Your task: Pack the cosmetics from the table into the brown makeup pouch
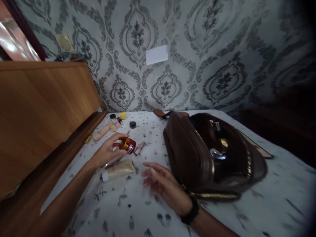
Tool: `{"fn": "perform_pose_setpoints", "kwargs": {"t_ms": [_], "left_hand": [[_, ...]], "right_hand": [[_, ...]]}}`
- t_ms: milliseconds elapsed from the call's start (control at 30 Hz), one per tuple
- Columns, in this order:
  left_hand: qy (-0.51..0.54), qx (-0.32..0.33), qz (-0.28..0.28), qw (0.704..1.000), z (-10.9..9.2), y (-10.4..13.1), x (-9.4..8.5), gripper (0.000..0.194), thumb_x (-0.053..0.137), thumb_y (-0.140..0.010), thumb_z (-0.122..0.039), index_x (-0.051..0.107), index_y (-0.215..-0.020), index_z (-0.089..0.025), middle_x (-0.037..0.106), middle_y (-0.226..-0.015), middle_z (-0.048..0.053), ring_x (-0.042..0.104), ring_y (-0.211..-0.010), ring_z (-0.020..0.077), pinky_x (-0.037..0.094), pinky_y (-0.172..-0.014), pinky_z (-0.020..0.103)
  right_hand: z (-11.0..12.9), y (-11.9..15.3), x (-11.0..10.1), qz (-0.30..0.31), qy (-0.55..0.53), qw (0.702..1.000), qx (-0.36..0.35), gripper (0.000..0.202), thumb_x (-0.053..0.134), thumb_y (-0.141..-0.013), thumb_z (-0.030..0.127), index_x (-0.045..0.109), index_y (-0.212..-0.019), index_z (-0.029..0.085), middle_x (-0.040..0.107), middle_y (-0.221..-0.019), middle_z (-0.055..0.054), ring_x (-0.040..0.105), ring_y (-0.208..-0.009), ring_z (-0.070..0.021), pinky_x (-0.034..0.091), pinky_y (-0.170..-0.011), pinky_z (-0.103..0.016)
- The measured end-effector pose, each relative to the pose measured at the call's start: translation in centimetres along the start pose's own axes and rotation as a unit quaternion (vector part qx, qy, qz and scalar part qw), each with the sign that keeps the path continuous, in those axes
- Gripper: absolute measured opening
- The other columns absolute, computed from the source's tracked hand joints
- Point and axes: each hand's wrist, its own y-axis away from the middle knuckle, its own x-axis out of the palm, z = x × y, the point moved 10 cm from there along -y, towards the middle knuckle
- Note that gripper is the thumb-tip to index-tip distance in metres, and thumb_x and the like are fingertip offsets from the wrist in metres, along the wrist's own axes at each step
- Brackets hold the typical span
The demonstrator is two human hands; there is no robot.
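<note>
My left hand (108, 149) grips a red cosmetic jar with a gold band (128, 145) between thumb and fingers, tilted on its side. Just right of the jar lies a small pink tube (140, 148). Below that hand, a beige squeeze tube with a white cap (118, 170) rests on the cloth, with another slim tube partly hidden behind it. My right hand (164, 184), a black band on its wrist, hovers slightly blurred with fingers apart and nothing in them. It is nearest to the open brown leather bag (187, 154), whose inside shows a few shiny items.
Toward the back left are a long pale tube (102, 131), a black-lidded jar (132, 124), a yellow-lidded jar (123, 115) and several small cosmetics. A wooden panel (49, 115) borders the left side. Patterned wallpaper (165, 87) rises behind the printed cloth (148, 217).
</note>
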Motion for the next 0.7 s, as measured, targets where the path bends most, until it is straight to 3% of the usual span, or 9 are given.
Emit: {"fn": "perform_pose_setpoints", "kwargs": {"t_ms": [133, 233, 300, 500, 700], "left_hand": [[-0.002, 0.014, 0.058, 0.998, -1.8, 1.1, 5.9, 0.047, 0.075, -0.077, -0.032, 0.061, -0.12, -0.024, 0.058, -0.12, 0.007, 0.058, -0.108, 0.0229, 0.051, -0.09, 0.034], [-0.047, 0.031, 0.075, 0.996, -1.9, 1.3, 8.3, 0.044, 0.074, -0.078, -0.033, 0.061, -0.12, -0.024, 0.06, -0.113, 0.006, 0.058, -0.104, 0.0228, 0.049, -0.088, 0.034], [-0.066, 0.043, 0.074, 0.994, -1.5, 1.4, 9.0, 0.046, 0.073, -0.079, -0.035, 0.06, -0.122, -0.024, 0.061, -0.112, 0.006, 0.057, -0.105, 0.024, 0.047, -0.091, 0.036], [-0.042, 0.036, 0.092, 0.994, -0.1, 2.2, 9.1, 0.058, 0.066, -0.086, -0.038, 0.046, -0.14, -0.029, 0.052, -0.137, 0.008, 0.052, -0.121, 0.0263, 0.041, -0.103, 0.039], [-0.073, 0.062, 0.096, 0.991, -0.9, 2.6, 9.0, 0.053, 0.063, -0.088, -0.039, 0.049, -0.138, -0.028, 0.056, -0.13, 0.008, 0.053, -0.117, 0.0262, 0.042, -0.102, 0.041]], "right_hand": [[0.1, -0.1, 0.2, 0.008, -0.046, 0.999, -0.014, 0.064, 0.079, -0.064, 0.061, 0.061, -0.112, 0.022, 0.07, -0.096, -0.004, 0.07, -0.078, -0.0178, 0.048, -0.052, -0.021], [0.0, -0.4, 0.0, 0.018, -0.077, 0.997, -0.014, 0.055, 0.076, -0.07, 0.059, 0.062, -0.106, 0.02, 0.07, -0.089, -0.002, 0.07, -0.072, -0.0151, 0.047, -0.051, -0.02], [-0.2, -0.6, -0.4, 0.013, -0.101, 0.995, -0.011, 0.047, 0.075, -0.074, 0.054, 0.064, -0.103, 0.019, 0.07, -0.084, -0.001, 0.067, -0.065, -0.0112, 0.047, -0.053, -0.018], [-0.5, -1.1, -0.8, 0.015, -0.142, 0.99, 0.005, 0.038, 0.066, -0.084, 0.051, 0.067, -0.098, 0.016, 0.068, -0.073, 0.0, 0.06, -0.055, -0.0073, 0.044, -0.05, -0.017], [-0.5, -0.8, -0.6, 0.014, -0.134, 0.991, 0.01, 0.037, 0.065, -0.085, 0.05, 0.067, -0.094, 0.015, 0.066, -0.069, -0.001, 0.059, -0.054, -0.0074, 0.044, -0.051, -0.016]]}}
